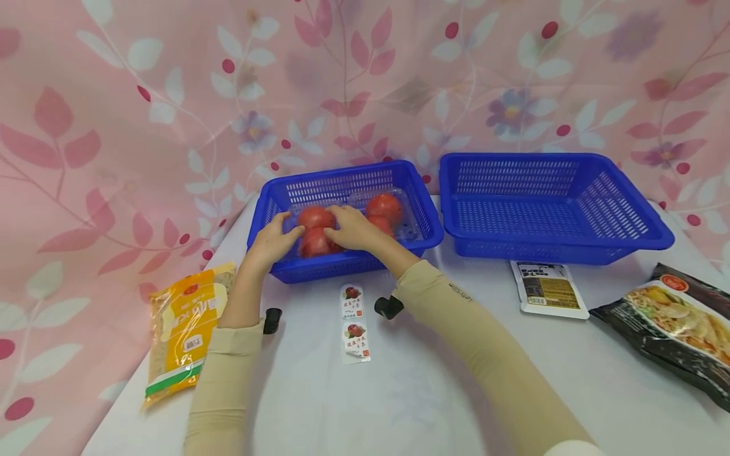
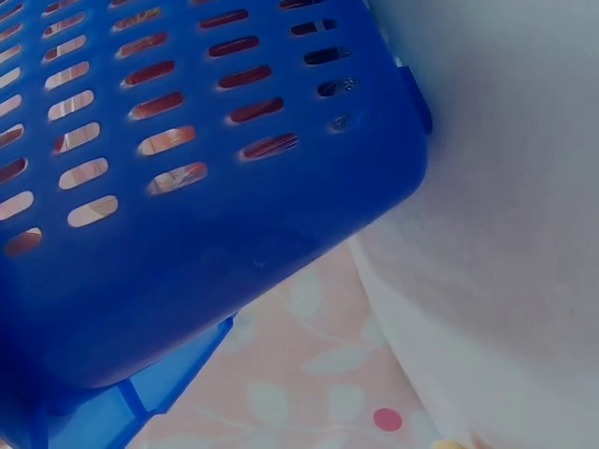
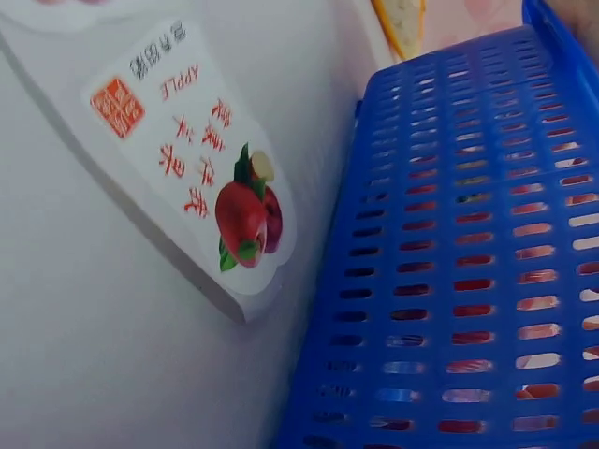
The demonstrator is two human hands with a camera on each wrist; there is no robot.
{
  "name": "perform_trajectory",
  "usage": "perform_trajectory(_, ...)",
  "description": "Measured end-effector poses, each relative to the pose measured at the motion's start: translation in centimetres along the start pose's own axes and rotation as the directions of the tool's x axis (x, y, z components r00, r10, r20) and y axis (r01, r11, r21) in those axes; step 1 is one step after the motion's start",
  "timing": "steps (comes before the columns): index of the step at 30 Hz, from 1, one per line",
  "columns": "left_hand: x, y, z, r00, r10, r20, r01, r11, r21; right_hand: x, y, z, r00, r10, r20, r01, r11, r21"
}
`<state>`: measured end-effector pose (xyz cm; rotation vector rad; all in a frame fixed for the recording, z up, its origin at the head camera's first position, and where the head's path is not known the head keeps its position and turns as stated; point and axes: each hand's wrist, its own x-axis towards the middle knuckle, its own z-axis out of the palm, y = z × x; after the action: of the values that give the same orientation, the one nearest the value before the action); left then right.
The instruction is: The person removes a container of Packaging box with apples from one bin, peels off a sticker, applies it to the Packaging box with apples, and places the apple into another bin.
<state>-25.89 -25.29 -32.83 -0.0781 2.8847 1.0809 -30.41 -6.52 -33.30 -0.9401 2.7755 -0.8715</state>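
Several round red fruits (image 1: 316, 217) sit with clear plastic packaging (image 1: 407, 221) in the left blue basket (image 1: 348, 269). At the left side of the nearer fruits, my left hand (image 1: 272, 242) reaches in with fingers and thumb bent around them. My right hand (image 1: 355, 229) grips the same group from the right, fingertips over its top. More red fruit (image 1: 384, 206) lies beyond the right hand. Basket walls fill much of both wrist views and hide the fingertips there. The packaging's edges under the hands are hard to make out.
Right of it stands a second blue basket (image 1: 513, 218). Apple-print stickers (image 1: 355, 323) lie in front. A yellow bag (image 1: 185, 329) is at left; a white-and-gold pouch (image 1: 549, 289) and a black noodle bag (image 1: 673, 316) are at right. Floral cloth (image 1: 365, 82) hangs behind.
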Motion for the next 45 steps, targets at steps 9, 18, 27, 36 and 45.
perform_trajectory(9, 0.6, 0.6, 0.1, 0.997, -0.039, 0.068, 0.032, 0.995, 0.095, 1.8, -0.3, 1.0, 0.992, 0.124, -0.035, -0.129, 0.945, -0.299)
perform_trajectory(18, 1.0, 0.6, -0.1, 0.985, -0.057, 0.162, 0.037, 0.992, 0.123, 2.3, -1.2, 1.5, 0.978, 0.209, 0.006, -0.191, 0.905, -0.379)
perform_trajectory(27, 0.9, 0.5, -0.4, 0.988, -0.041, 0.15, 0.018, 0.988, 0.153, 2.7, -1.1, 1.1, 0.977, 0.186, 0.101, -0.156, 0.955, -0.251)
perform_trajectory(36, 0.8, 0.6, 0.2, 0.993, 0.045, 0.107, -0.066, 0.977, 0.205, 2.9, -0.6, 1.5, 0.987, 0.145, 0.074, -0.131, 0.976, -0.173)
perform_trajectory(45, 0.3, 0.6, 0.8, 0.991, 0.125, -0.044, -0.117, 0.981, 0.156, 2.4, -0.5, 1.3, 0.999, 0.042, -0.032, -0.045, 0.993, -0.107)
